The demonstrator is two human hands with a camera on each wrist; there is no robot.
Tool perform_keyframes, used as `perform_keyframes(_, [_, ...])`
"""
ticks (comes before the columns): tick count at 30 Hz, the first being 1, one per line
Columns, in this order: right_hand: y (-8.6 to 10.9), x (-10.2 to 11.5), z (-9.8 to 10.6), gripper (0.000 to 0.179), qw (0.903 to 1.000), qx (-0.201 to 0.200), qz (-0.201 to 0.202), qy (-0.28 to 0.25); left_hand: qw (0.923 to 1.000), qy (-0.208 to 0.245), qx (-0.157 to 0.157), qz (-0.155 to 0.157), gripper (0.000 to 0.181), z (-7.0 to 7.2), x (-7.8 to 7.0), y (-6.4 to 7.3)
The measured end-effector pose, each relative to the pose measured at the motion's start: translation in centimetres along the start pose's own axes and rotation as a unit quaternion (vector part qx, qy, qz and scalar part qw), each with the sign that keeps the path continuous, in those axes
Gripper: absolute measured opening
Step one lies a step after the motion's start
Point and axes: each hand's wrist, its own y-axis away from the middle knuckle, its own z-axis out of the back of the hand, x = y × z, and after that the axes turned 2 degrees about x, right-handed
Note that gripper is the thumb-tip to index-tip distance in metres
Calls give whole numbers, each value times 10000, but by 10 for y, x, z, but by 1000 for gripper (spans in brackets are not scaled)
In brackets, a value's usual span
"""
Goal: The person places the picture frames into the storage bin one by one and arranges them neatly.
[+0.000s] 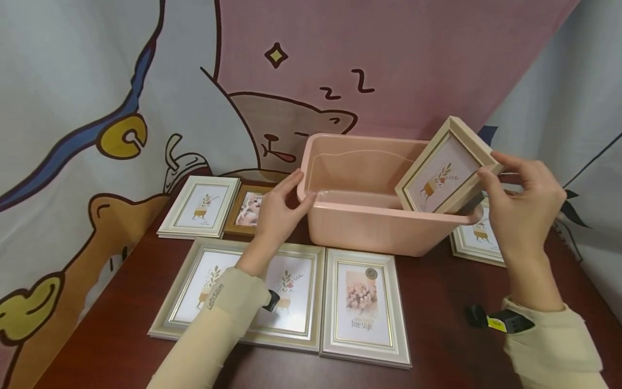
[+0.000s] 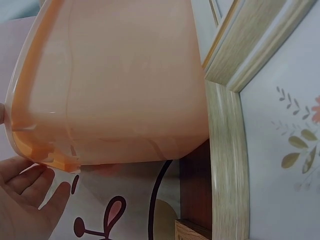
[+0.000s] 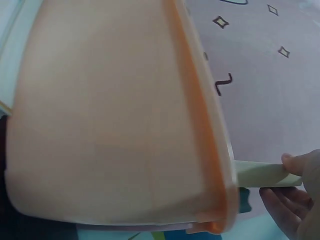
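Note:
A pink plastic bin (image 1: 374,232) stands on the table, its wall filling much of the left wrist view (image 2: 120,85). At the bin's left end my left hand (image 1: 279,210) holds the rim between thumb and fingers. Over the right end, my right hand (image 1: 527,208) pinches the upper right edge of a cream picture frame (image 1: 446,173) with a flower-pot print. That frame leans at a slant, its lower part inside the bin. In the right wrist view, a pale edge of the frame (image 3: 265,174) shows between thumb and fingers beyond the bin's rim.
A wide double picture frame (image 1: 318,302) and a "free style" frame (image 1: 362,354) lie in front of the bin. Left of it lie a white frame (image 1: 199,208) and a brown wooden frame (image 1: 235,208). Another frame (image 1: 478,237) lies right. A cartoon-printed cloth (image 1: 413,65) hangs behind.

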Motion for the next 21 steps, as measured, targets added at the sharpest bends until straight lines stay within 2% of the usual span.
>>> perform_keyframes(3, [7, 0, -2, 30, 9995, 225, 200, 106, 10000, 34, 0, 10, 58, 0, 0, 0])
perform_keyframes(15, [24, 5, -5, 32, 9949, 684, 185, 714, 9999, 61, 38, 88, 58, 1, -3, -2])
perform_keyframes(21, [35, 6, -4, 31, 9936, 811, 145, 774, 9999, 32, 78, 121, 58, 0, -2, 1])
